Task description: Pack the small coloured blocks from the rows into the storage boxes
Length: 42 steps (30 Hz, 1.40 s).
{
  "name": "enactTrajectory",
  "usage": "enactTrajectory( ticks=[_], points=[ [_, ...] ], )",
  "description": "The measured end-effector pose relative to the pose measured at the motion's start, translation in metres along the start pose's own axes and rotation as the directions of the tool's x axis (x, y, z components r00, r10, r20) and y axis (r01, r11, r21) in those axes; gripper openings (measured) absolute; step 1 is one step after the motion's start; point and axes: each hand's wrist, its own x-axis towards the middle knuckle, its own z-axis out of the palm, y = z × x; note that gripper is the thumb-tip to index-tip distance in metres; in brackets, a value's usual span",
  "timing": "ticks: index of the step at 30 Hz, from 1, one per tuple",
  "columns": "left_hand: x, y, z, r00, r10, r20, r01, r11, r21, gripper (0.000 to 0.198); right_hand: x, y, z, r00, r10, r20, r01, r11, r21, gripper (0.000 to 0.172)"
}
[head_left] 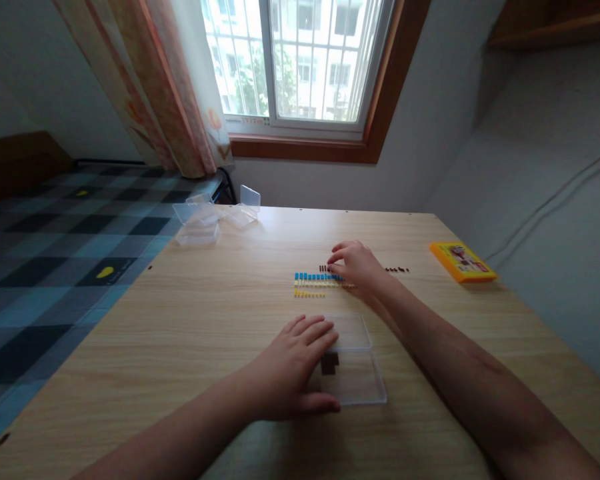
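Note:
My left hand (303, 367) lies over the left side of an opened clear plastic box (360, 380), with its fingers spread. Inside the box, partly under that hand, are dark brown pieces (329, 363). Farther off, my right hand (357, 263) reaches down to a row of small dark brown pieces (397, 269). Its thumb and forefinger are bent together at the row's left part; whatever is between them is too small to make out. In front of this row run lines of small blue pieces (310, 276), cream pieces (313, 284) and yellow pieces (309, 294).
Several clear plastic boxes (199, 232) with raised lids stand at the table's far left corner. An orange-yellow box (463, 262) with a printed picture lies near the right edge. A bed with a checked cover (55, 267) adjoins the table (220, 287) on the left.

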Motion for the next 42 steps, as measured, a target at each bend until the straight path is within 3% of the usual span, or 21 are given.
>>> enactTrajectory(
  ticks=[11,15,19,23,26,29,32,35,42],
  points=[
    [0.001,0.002,-0.003,0.999,-0.019,0.038,0.019,1.0,-0.004,0.097,-0.003,-0.006,0.009,1.0,0.007,-0.021,-0.008,0.999,-0.046,0.013],
    [0.0,-0.001,0.001,1.0,-0.003,-0.001,0.003,1.0,-0.011,0.096,-0.002,-0.006,0.003,0.998,0.007,-0.06,-0.01,0.999,-0.047,0.013],
    [-0.001,-0.002,0.004,0.999,0.016,-0.048,-0.017,1.0,-0.022,0.095,0.0,-0.004,-0.02,0.992,0.018,-0.123,-0.024,0.999,-0.046,0.012],
    [0.0,0.0,0.002,0.999,0.006,-0.032,-0.007,1.0,-0.01,0.096,-0.017,-0.009,-0.062,0.963,-0.01,-0.269,0.0,0.999,-0.04,0.01],
    [0.001,0.001,0.001,1.0,0.001,-0.015,-0.001,1.0,-0.001,0.096,-0.054,-0.023,-0.094,0.935,-0.079,-0.344,0.068,0.997,-0.046,0.01],
    [0.001,0.001,0.001,1.0,0.001,-0.021,-0.001,1.0,0.005,0.095,-0.107,-0.044,-0.107,0.945,-0.145,-0.294,0.146,0.989,-0.018,0.01],
    [0.001,0.0,0.002,1.0,0.007,-0.028,-0.006,1.0,0.014,0.095,-0.154,-0.064,-0.096,0.967,-0.184,-0.175,0.189,0.982,0.009,0.011],
    [0.002,0.0,0.002,0.999,0.013,-0.031,-0.012,1.0,0.028,0.094,-0.179,-0.075,-0.074,0.985,-0.16,-0.065,0.163,0.985,0.051,0.018],
    [0.002,0.0,0.003,0.998,0.021,-0.051,-0.02,1.0,0.019,0.092,-0.179,-0.074,-0.048,0.995,-0.101,0.004,0.101,0.993,0.065,0.021]
  ],
)
